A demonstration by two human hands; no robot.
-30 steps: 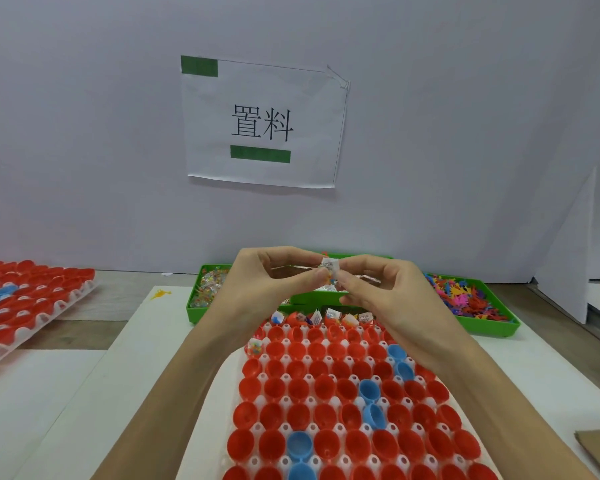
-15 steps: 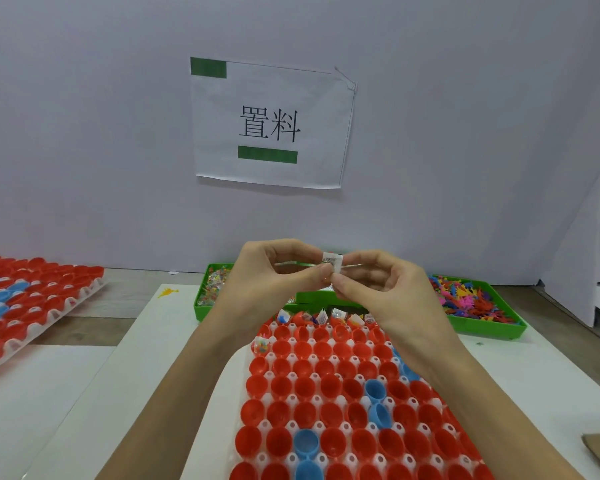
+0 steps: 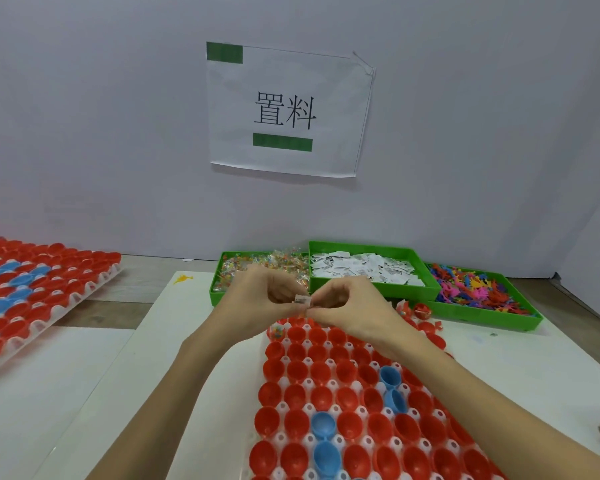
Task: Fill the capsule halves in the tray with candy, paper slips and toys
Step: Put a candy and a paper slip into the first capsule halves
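**Paper slip pinched between both hands above the capsule tray**

Paper slip (image 3: 302, 301): small, white, folded, with dark print too small to read. Both grips are on it. Left hand (image 3: 262, 299) pinches its left end with curled fingertips; right hand (image 3: 352, 308) pinches the right end, fingers bent the same way. The slip sits in the air over the far edge of the tray, not touching any capsule.

Capsule tray (image 3: 281, 407) directly below: translucent white plastic, moulded grid with round pockets. Capsule halves (image 3: 295, 396) seated open side up, glossy smooth plastic, mostly red, a few blue ones (image 3: 323, 426) scattered in. One far-left half (image 3: 277, 332) holds multicoloured candy. The far row is mostly hidden by the hands.

Behind the hands are three green plastic bins, rectangular, in a row:
- left bin (image 3: 217, 289): clear crinkly candy packets with coloured bits
- middle bin (image 3: 430, 271): heap of white printed paper slips, sits higher than its neighbours
- right bin (image 3: 530, 315): small flat plastic toys in pink, orange, blue and yellow

Worktop (image 3: 94, 393): white matte sheet over a wood-grain surface. A small yellow scrap (image 3: 183, 279) lies near the left bin.

Second tray (image 3: 66, 299) is on the far left, tilted, filled with red and blue domed pieces.

Wall sign (image 3: 288, 109): white sheet, black characters "置料", a green bar under the text and a green tape patch at the top-left corner. Its top-right corner is creased.
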